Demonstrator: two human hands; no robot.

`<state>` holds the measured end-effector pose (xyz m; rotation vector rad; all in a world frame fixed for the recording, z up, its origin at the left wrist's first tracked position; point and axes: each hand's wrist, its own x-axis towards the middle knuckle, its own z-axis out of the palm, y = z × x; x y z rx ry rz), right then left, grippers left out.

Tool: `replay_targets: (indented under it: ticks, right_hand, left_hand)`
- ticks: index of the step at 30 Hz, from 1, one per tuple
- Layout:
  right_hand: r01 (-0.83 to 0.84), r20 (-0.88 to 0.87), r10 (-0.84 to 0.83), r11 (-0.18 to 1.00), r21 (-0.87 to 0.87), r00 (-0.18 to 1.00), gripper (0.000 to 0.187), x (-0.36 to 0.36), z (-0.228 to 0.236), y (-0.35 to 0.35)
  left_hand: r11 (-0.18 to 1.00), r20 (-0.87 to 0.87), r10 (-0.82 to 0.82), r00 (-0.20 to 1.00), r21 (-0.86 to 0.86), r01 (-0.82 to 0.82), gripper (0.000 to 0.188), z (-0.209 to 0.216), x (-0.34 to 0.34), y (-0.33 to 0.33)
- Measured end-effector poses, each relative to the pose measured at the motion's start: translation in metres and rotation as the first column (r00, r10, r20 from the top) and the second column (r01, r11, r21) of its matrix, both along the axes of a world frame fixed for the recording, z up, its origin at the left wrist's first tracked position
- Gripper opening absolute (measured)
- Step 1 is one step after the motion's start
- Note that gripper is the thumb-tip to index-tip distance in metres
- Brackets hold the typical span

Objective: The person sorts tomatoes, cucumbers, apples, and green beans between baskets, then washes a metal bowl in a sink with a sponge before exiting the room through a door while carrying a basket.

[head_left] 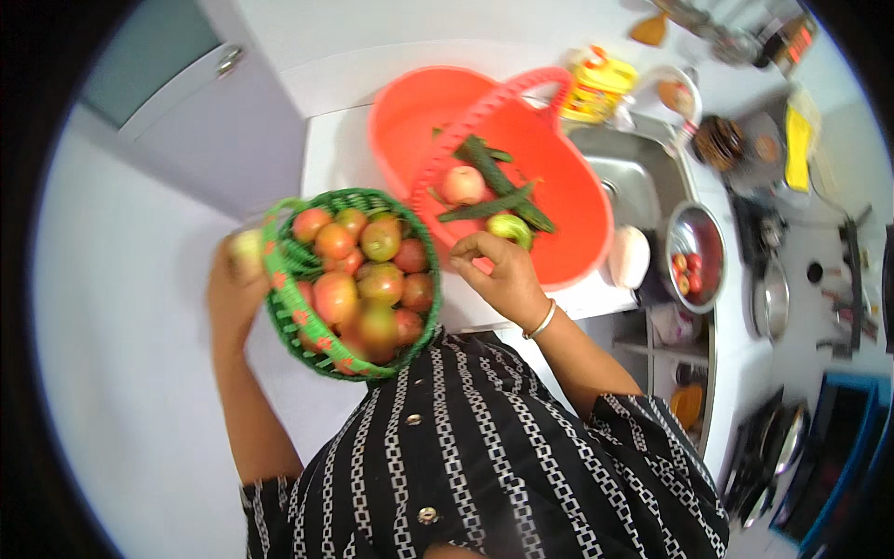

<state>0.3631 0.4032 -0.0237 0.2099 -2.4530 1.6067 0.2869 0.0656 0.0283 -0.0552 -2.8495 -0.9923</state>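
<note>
A green woven basket (431, 279) full of red and green tomatoes (380, 282) is held close to my body, its handle arching over the near left part. One tomato (374, 328) near the front is smeared by motion. Outside the basket's left rim, my left hand (233, 284) is closed round a pale yellow-green roundish thing (248, 252), too blurred to name. My right hand (506, 278) hovers just right of the basket, fingers loosely curled, a gap between thumb and forefinger, nothing visible in it. Beyond it sits a red plastic basket (568, 247) holding cucumbers (484, 168), a pinkish tomato (463, 185) and a light green vegetable (508, 229).
Both baskets are by a white counter (340, 149). A steel sink (643, 177) lies to the right, with a yellow bottle (599, 86) behind it. A steel bowl (706, 238) holds several small red fruits. A grey door (200, 121) stands at the far left.
</note>
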Motion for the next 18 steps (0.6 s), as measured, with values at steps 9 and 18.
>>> replay_targets:
  ticks: [9,18]
  right_hand:
    - [-0.280,0.052,0.500,0.564,-0.777,0.864,0.067,0.077,0.039,0.036]
    - [0.556,0.591,-0.125,0.534,-0.637,0.797,0.075,0.157,-0.086,0.185]
  left_hand:
    - [0.570,-0.157,-0.800,0.580,0.107,0.815,0.082,0.080,0.071,0.146]
    - [0.576,-0.041,-0.814,0.579,0.067,0.815,0.054,-0.055,0.053,0.318]
